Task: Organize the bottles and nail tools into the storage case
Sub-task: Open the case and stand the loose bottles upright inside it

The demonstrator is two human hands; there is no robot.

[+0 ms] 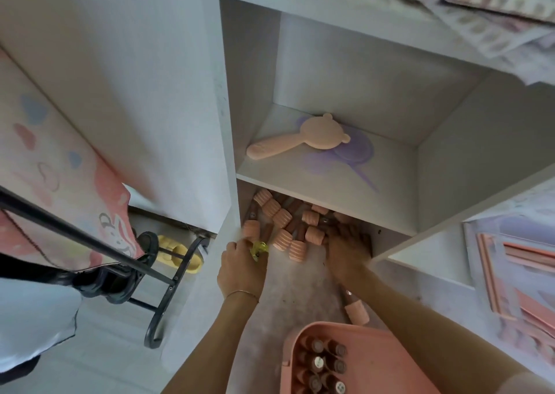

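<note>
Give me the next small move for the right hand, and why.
Probably curl the right hand round a bottle in the loose pile and carry it to the pink case. It already lies on the pile under the shelf; the case holds upright bottles.

Pink plastic storage case [375,351], smooth, matt. Ribbed peach plastic bottle caps [282,217], brown glossy bottle bodies [292,224]. White matt laminate shelf unit [327,177]. Black glossy metal rack frame [168,276] left. Peach matt bear-shaped brush [303,138].
</note>
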